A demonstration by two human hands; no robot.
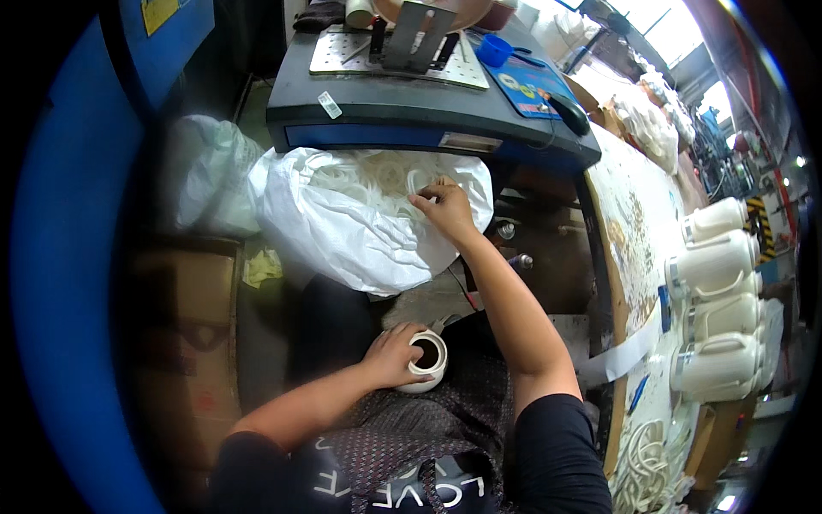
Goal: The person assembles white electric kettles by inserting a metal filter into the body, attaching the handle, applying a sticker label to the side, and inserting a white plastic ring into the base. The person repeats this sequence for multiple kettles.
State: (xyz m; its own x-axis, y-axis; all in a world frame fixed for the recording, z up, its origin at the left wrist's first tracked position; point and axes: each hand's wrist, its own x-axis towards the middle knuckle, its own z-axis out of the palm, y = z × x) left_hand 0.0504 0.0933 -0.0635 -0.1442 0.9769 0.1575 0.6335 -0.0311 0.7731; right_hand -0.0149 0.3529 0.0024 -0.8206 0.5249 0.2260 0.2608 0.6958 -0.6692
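Note:
In my lap stands a white jug (434, 377) with its round mouth facing up and a dark inside. My left hand (396, 354) is wrapped round its rim and side, the thumb at the opening. Farther forward, a large white woven sack (351, 248) lies open, filled with translucent pale rings (360, 182). My right hand (447, 211) is over the sack's right part, its fingers closed in a pinch on a translucent ring (413, 178). The fingertips are partly hidden by the hand.
Beyond the sack is a dark workbench (385, 107) with a perforated metal plate (330, 60), blue cup (494, 50) and mouse (568, 114). At right, a worn table (634, 248) bears several white jugs (715, 265) and loose handles (642, 458). Cardboard boxes (193, 291) stand at left.

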